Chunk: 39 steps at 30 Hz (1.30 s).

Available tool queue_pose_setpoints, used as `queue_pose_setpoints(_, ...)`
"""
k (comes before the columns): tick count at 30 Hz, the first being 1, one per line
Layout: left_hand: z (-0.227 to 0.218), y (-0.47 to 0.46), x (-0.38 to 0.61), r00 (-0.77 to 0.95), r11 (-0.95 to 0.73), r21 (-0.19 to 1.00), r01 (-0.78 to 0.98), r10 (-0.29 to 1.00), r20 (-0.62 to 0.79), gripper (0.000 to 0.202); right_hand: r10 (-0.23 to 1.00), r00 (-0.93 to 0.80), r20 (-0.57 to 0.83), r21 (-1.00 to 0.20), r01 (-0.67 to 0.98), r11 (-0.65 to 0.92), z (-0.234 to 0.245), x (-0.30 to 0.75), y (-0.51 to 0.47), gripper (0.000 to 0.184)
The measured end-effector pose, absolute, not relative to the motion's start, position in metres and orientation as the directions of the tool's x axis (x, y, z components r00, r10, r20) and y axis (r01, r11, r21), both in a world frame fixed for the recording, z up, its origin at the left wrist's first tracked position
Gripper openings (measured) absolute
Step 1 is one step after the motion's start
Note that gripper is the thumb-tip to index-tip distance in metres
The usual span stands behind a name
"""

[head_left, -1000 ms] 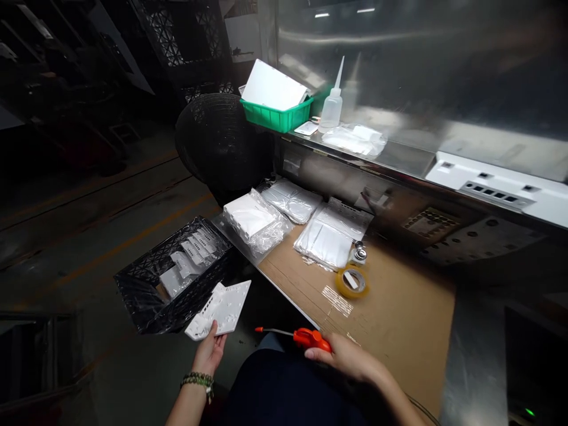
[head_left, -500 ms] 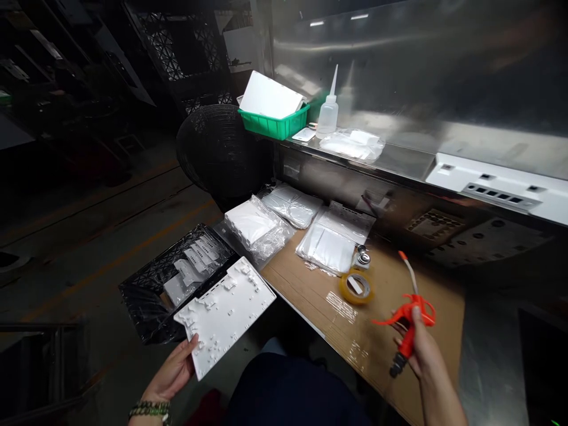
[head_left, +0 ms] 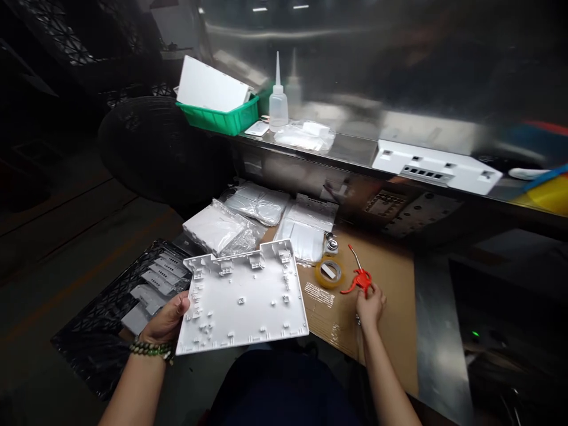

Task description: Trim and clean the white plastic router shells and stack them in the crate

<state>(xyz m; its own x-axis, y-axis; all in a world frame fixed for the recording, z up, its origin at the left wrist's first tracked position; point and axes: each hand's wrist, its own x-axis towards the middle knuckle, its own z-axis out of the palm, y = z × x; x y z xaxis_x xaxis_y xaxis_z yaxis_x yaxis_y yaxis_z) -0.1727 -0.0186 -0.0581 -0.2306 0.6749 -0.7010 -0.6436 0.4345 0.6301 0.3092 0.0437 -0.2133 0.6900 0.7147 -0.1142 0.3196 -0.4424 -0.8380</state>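
Note:
My left hand [head_left: 165, 319] grips the left edge of a white plastic housing panel [head_left: 252, 319], its thumb on the near face. The panel is tilted toward me, showing clips and small posts on its inner side. At the right, my right hand [head_left: 371, 305] is closed round the handle of a red air blow gun [head_left: 362, 278], low over the cardboard [head_left: 393, 331]. Its thin nozzle points away from me; most of the handle is hidden by the hand. Left of the gun lies a roll of yellowish tape [head_left: 318, 273].
Bagged white panels [head_left: 213, 228] and flat plastic bags [head_left: 302, 236] lie at the back. A black-lined crate [head_left: 95, 349] with white parts stands at left. The steel shelf holds a green bin [head_left: 222, 121], a squeeze bottle [head_left: 278, 109] and a white slotted panel [head_left: 437, 165].
My view has swung right. The panel has been raised and turned to face me more squarely. My right hand has moved the air blow gun forward, over the cardboard.

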Motion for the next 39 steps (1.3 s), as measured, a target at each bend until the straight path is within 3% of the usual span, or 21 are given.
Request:
queue_pose_setpoints(4,-0.057,0.016,-0.161,-0.071,0.545,0.605,-0.58,0.707,-0.704,0.044,0.844,0.526,-0.104,-0.943,0.218,-0.252,-0.163,0.28,0.03,0.05)
queue_pose_setpoints(6,-0.061,0.032,-0.155,-0.007,0.589,0.6,-0.542,0.71,-0.704,0.042,0.919,0.358,-0.162,-0.984,0.015,-0.179,-0.132,0.26,0.024,0.049)
queue_pose_setpoints(9,-0.069,0.053,-0.145,0.134,0.67,0.637,-0.382,0.722,-0.679,0.039,0.947,-0.038,-0.319,-0.871,-0.382,-0.309,-0.097,0.231,0.016,0.058)
queue_pose_setpoints(12,-0.08,0.073,-0.129,0.273,0.711,0.683,-0.168,0.699,-0.661,0.031,0.879,-0.202,-0.432,-0.731,-0.492,-0.473,-0.088,0.214,0.006,0.06)
queue_pose_setpoints(14,-0.09,0.089,-0.111,0.319,0.695,0.715,-0.074,0.696,-0.644,0.018,0.858,-0.125,-0.497,-0.693,-0.538,-0.48,-0.095,0.214,-0.004,0.052)
queue_pose_setpoints(16,-0.104,0.107,-0.088,0.33,0.641,0.767,0.012,0.722,-0.609,0.019,0.83,0.01,-0.558,-0.662,-0.609,-0.437,-0.105,0.222,-0.016,0.047)
queue_pose_setpoints(18,-0.123,0.128,-0.062,0.301,0.543,0.835,0.093,0.784,-0.543,0.023,0.787,0.148,-0.598,-0.643,-0.675,-0.361,-0.111,0.236,-0.03,0.047)
queue_pose_setpoints(21,-0.154,0.158,-0.024,0.26,0.323,0.916,0.236,0.888,-0.38,0.004,0.725,0.318,-0.611,-0.656,-0.716,-0.239,-0.106,0.255,-0.052,0.047)
queue_pose_setpoints(23,-0.173,0.175,-0.003,0.296,0.159,0.926,0.344,0.917,-0.267,0.022,0.695,0.405,-0.595,-0.674,-0.723,-0.156,-0.097,0.262,-0.064,0.046)
queue_pose_setpoints(25,-0.188,0.19,0.011,0.374,0.009,0.898,0.439,0.908,-0.192,0.026,0.662,0.465,-0.587,-0.675,-0.733,-0.084,-0.087,0.264,-0.074,0.047)
queue_pose_setpoints(29,-0.209,0.214,0.02,0.493,-0.192,0.795,0.576,0.857,-0.15,0.009,0.606,0.532,-0.592,-0.653,-0.757,0.027,-0.077,0.26,-0.09,0.05)
queue_pose_setpoints(39,-0.216,0.26,0.015,0.545,-0.363,0.59,0.722,0.823,-0.16,0.02,0.475,0.622,-0.623,-0.626,-0.76,0.173,-0.083,0.247,-0.106,0.035)
